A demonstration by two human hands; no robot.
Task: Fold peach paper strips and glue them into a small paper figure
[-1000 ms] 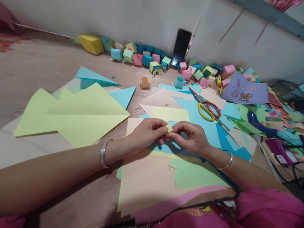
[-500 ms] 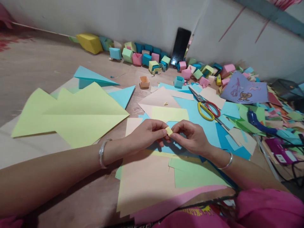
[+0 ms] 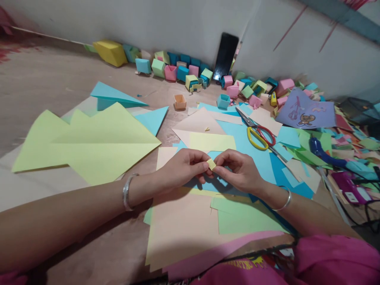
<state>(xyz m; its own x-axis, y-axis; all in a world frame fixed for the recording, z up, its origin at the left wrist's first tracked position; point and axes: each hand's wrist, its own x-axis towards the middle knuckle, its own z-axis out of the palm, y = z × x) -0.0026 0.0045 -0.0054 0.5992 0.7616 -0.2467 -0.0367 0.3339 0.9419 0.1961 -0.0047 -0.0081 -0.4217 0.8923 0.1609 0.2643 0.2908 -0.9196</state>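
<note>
A small folded piece of yellow paper [image 3: 211,164] is pinched between my two hands over the middle of the paper pile. My left hand [image 3: 188,168] has its thumb and fingers closed on the paper's left side. From the other side, the thumb and forefinger of my right hand [image 3: 237,170] grip its right edge. Just beyond the fingertips lies a flat yellow paper strip [image 3: 212,141]. Scissors [image 3: 257,134] with one yellow and one red handle rest on blue sheets, right of my right hand.
Large creased yellow paper [image 3: 97,142] spreads on the left. Several folded paper boxes [image 3: 170,73] line the wall, beside a leaning phone [image 3: 226,56]. Smaller orange [image 3: 179,102] and blue [image 3: 223,101] boxes stand nearer. At right are a blue glue gun [image 3: 319,148] and a purple power strip [image 3: 350,189].
Both hands keep the same pinch on the yellow paper, almost motionless. The view has shifted very slightly; nothing on the table has visibly moved.
</note>
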